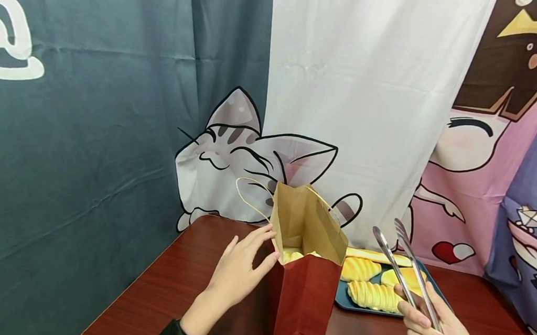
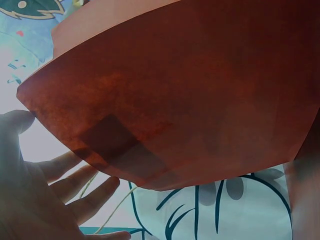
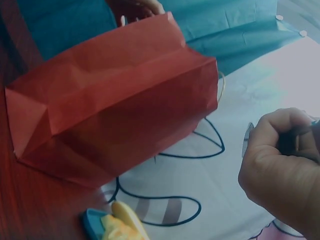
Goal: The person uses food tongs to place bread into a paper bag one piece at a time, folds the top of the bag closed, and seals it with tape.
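A red paper bag (image 1: 302, 307) with a tan inside and string handles stands upright, its top gaping. Something pale yellow (image 1: 292, 256) shows inside it, too hidden to name. My left hand (image 1: 238, 265) is at the bag's left top edge, fingers spread and mostly straight; in the left wrist view the thumb lies by one corner of the bag (image 2: 150, 100). To the right of the bag, my right hand (image 1: 454, 332) grips metal tongs (image 1: 422, 286), tips pointing up and apart with nothing between them. The right wrist view shows that hand (image 3: 280, 165) curled.
Behind the bag and to its right, a blue tray (image 1: 341, 298) holds several breads, including a ridged roll (image 1: 372, 295) and a long stick (image 1: 380, 257). All stand on a reddish-brown wooden table (image 1: 165, 275). A printed cloth (image 1: 350, 90) hangs behind.
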`<state>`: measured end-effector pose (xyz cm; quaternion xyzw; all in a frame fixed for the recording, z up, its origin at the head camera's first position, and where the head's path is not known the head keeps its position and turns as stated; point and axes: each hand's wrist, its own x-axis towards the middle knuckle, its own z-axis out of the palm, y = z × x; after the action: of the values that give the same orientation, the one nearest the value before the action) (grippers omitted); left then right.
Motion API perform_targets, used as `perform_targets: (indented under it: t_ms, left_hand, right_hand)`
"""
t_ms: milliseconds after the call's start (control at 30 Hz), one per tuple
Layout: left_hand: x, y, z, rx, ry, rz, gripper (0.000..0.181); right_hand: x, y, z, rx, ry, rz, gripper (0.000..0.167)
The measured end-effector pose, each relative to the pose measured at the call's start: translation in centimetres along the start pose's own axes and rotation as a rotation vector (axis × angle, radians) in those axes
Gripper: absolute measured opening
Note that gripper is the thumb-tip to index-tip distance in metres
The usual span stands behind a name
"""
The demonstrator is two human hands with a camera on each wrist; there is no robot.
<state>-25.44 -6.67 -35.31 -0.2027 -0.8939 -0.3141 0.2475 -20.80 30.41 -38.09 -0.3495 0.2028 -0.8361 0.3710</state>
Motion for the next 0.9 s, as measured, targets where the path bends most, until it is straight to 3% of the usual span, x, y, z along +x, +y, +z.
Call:
perform_targets:
  t_ms: [300, 467, 733, 900]
  left_hand:
    - [-0.1, -0.1, 0.0, 0.002, -0.001, 0.002, 0.048]
    - [-0.1, -0.1, 0.0, 0.002, -0.001, 0.001, 0.048]
    - [-0.1, -0.1, 0.0, -0.001, 0.000, 0.002, 0.048]
    - [0.0, 0.0, 0.0, 0.000, 0.000, 0.003, 0.048]
  right_hand:
    - [-1.8, -0.1, -2.9, 0.059, -0.055, -0.025, 0.073]
    - [-3.5, -0.5, -3.9, 0.155, 0.059, -0.014, 0.074]
    - [-5.3, -0.6, -5.9, 0.224, 0.085, -0.036, 0.067]
    - [-6.7, -0.6, -6.5, 0.352, 0.208, -0.024, 0.055]
